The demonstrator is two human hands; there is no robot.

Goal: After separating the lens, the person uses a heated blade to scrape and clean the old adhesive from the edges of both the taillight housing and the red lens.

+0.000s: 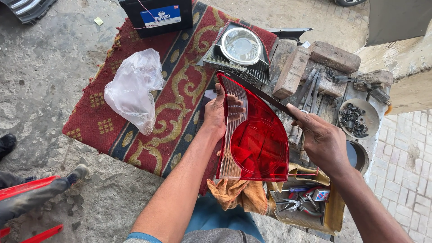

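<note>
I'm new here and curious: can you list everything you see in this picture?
Tail-light lens: one, red and clear, held in the middle.
Lamp housing: one, silver reflector, on the rug at top.
Rug: one, red with gold pattern, on the ground.
Plastic bag: one, white, on the rug.
Battery: one, black, top edge.
Bricks: several, brown, upper right.
Dish of bolts: one, grey, right.
Pliers: one, below the lens.
Rag: one, orange, below the lens.
Left hand: holds the lens.
Right hand: at the lens edge.
</note>
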